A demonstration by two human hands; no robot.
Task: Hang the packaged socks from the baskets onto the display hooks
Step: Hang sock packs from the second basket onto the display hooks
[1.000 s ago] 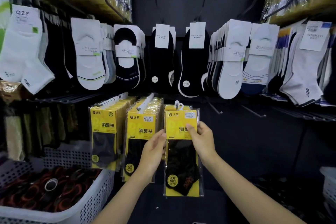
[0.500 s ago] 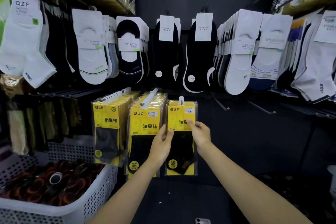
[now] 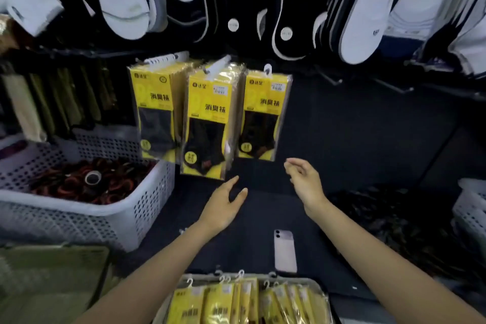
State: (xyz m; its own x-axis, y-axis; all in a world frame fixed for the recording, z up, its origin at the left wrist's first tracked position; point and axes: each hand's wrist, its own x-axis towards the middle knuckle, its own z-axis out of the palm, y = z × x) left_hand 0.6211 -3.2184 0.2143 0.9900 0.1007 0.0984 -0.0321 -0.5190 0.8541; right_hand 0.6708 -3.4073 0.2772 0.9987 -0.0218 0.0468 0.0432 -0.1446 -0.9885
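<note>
Both hands hover free in front of the display, holding nothing: the left hand [image 3: 221, 207] is spread with straight fingers and the thumb apart, and the right hand [image 3: 305, 183] is relaxed with its fingers loosely curled. Just above them, the yellow packaged socks [image 3: 265, 116] hang in three rows on white display hooks [image 3: 267, 70]. The left row [image 3: 155, 110] and the middle row [image 3: 207, 121] are thick stacks, while the right row shows only one pack from the front. More yellow packs [image 3: 236, 302] stand upright in a pale basket [image 3: 310, 279] at the bottom edge, between the forearms. A phone [image 3: 284, 251] lies face down on the dark table [image 3: 252, 242], between that basket and the hands. To the left sits a white perforated basket [image 3: 147, 208] filled with dark red and black items. White and black socks [image 3: 360, 16] hang across the top.
</note>
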